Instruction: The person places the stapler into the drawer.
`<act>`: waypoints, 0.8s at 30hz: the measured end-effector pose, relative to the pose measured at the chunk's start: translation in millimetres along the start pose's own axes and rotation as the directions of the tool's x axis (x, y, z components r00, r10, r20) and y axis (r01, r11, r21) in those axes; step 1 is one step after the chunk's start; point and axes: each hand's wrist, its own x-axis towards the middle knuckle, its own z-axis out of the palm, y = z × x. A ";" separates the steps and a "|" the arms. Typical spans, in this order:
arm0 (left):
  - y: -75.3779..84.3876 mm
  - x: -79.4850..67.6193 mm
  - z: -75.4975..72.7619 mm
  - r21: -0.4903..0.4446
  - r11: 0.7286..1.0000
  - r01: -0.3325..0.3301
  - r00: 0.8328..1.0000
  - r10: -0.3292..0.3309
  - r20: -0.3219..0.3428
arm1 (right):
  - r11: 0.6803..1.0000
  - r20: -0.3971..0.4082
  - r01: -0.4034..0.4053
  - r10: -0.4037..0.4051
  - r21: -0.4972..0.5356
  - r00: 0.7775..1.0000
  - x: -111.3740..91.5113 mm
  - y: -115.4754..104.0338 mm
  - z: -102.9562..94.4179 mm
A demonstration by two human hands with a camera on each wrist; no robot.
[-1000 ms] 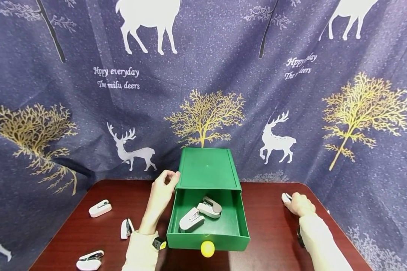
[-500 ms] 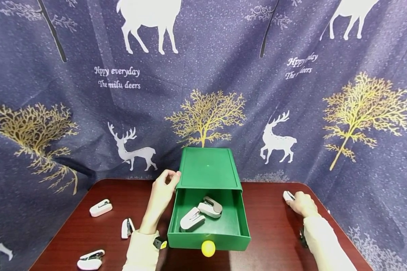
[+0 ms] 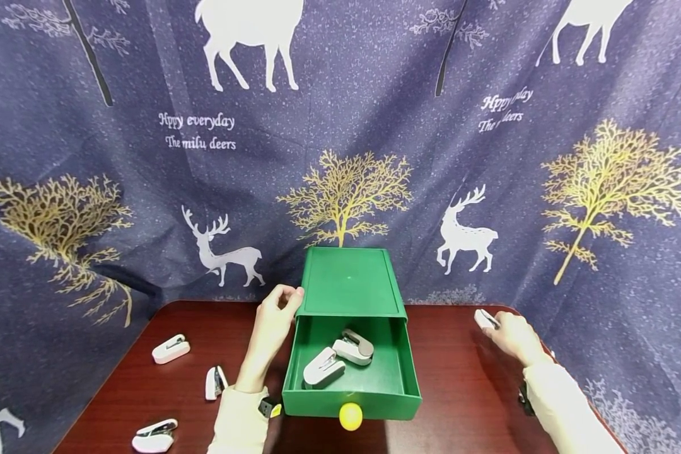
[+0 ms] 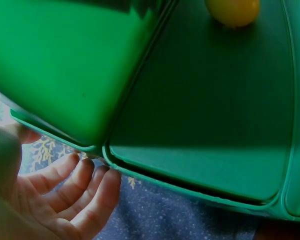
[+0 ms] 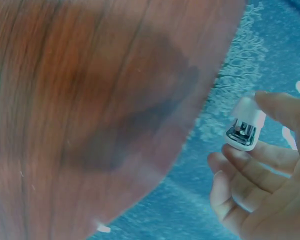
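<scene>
A mini stapler (image 3: pixel 486 318), white with dark metal inside, is pinched between the thumb and fingers of my right hand (image 3: pixel 516 337) near the table's far right corner. In the right wrist view the stapler (image 5: pixel 246 125) shows its metal end. My left hand (image 3: pixel 272 315) rests its bent fingers and thumb against the left side of a green drawer cabinet (image 3: pixel 349 280). The fingertips (image 4: pixel 110 175) lie along the cabinet's side edge in the left wrist view. The pulled-out drawer (image 3: pixel 386 378) holds a white stapler (image 3: pixel 323 367) and a white-and-grey stapler (image 3: pixel 354 348).
On the table (image 3: pixel 448 384), to the left, lie three white staplers: one at the back (image 3: pixel 171 349), one near my left forearm (image 3: pixel 215 383) and one in front (image 3: pixel 154 436). A yellow knob (image 3: pixel 350 417) juts from the drawer. A patterned cloth (image 3: pixel 340 113) hangs behind.
My right hand has shifted slightly right and raised the stapler it pinches, and the forearm has swung right. My left hand keeps its place at the cabinet.
</scene>
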 end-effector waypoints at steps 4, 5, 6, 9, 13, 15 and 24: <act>0.5 0.3 0.0 -0.004 1.000 -0.001 1.000 0.001 0.001 | 0.999 -0.027 0.050 -0.050 0.016 0.998 -2.0 -8.6 -11.9; 0.5 0.3 -0.1 -0.004 1.000 -0.001 1.000 0.001 0.002 | 0.998 -0.033 0.061 -0.061 0.022 0.998 -2.8 -11.4 -14.4; 0.5 0.3 -0.1 -0.003 1.000 0.000 1.000 0.000 0.003 | 0.997 -0.043 0.078 -0.077 0.021 0.996 -3.7 -14.2 -16.5; 0.0 -0.4 -0.3 -0.004 1.000 0.007 1.000 -0.007 0.003 | 0.992 -0.070 0.122 -0.120 0.016 0.990 -7.2 -24.5 -22.6; -0.3 -1.6 -1.1 -0.017 1.000 0.015 1.000 -0.015 0.004 | 0.987 -0.108 0.159 -0.158 0.001 0.982 -11.4 -39.7 -30.0; -0.3 -2.0 -1.1 -0.021 1.000 0.016 1.000 -0.016 0.007 | 0.985 -0.129 0.175 -0.174 -0.006 0.976 -13.8 -46.2 -33.1; 1.0 -1.1 -0.3 -0.033 0.999 0.016 1.000 -0.015 0.014 | 0.961 -0.215 0.274 -0.277 -0.045 0.936 -26.4 -69.6 -52.2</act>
